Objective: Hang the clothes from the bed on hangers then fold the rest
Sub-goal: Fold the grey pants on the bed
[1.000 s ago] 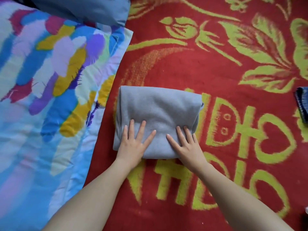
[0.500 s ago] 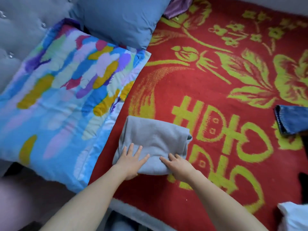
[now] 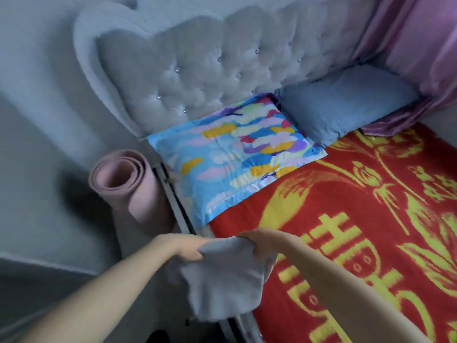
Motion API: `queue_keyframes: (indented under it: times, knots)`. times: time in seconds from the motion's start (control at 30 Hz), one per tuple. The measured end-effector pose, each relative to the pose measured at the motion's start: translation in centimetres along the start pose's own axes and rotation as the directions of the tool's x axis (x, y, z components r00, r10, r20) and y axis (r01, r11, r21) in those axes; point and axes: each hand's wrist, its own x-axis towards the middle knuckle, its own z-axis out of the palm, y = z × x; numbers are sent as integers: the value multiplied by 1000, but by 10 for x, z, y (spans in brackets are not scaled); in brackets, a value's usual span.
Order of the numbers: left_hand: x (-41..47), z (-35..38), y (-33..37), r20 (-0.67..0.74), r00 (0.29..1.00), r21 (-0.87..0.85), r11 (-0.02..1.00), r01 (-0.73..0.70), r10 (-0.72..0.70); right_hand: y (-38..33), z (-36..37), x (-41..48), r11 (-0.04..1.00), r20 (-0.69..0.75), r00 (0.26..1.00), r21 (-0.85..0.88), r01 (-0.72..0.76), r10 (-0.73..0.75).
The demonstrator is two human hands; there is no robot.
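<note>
From the head camera, the left hand (image 3: 188, 249) and right hand (image 3: 258, 243) each clutch a top corner of the folded grey garment (image 3: 222, 283), fingers curled into the cloth. The garment hangs between them at the bed's near side edge, partly over the red and yellow blanket (image 3: 371, 219). Further up the bed, a multicoloured pillow (image 3: 235, 154) lies beside a blue pillow (image 3: 346, 105), both against the tufted grey headboard (image 3: 210, 60). A rolled pink mat (image 3: 128, 186) stands on the floor just beside the bed. A purple curtain (image 3: 420, 45) hangs at the right.

Grey garment (image 3: 222, 283) hides fingertips of left grip (image 3: 188, 250) and right grip (image 3: 257, 243) (all blurred).
</note>
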Motion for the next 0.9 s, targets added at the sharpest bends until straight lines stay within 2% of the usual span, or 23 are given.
queue_keyframes:
  times: [0.07,0.13,0.23,0.27,0.4,0.5,0.63,0.9]
  knots:
    - [-46,7,-12,-78,996,-96,995,26,-34,-37,-27,12,992,15,996,-93,86,-85]
    - [-98,19,-32,-171,974,-168,979,118,-146,-87,-52,22,968,33,984,-177,180,-177]
    - [-196,57,-59,-302,897,-282,929,239,-322,-191,-76,29,912,111,953,-277,303,-283]
    - [-204,56,-60,-299,890,-294,920,258,-345,-197,-82,31,914,120,951,-265,308,-285]
    - [-338,122,-85,-394,752,-400,836,377,-528,-341,-81,32,765,140,872,-429,480,-469]
    - [-426,175,-97,-378,694,-476,771,423,-613,-445,-70,23,649,160,792,-491,581,-589]
    - [-536,252,-107,-338,587,-601,649,467,-736,-575,-40,12,530,235,717,-533,660,-656]
    - [-687,364,-133,-255,502,-776,485,403,-826,-775,0,0,331,387,603,-573,750,-697]
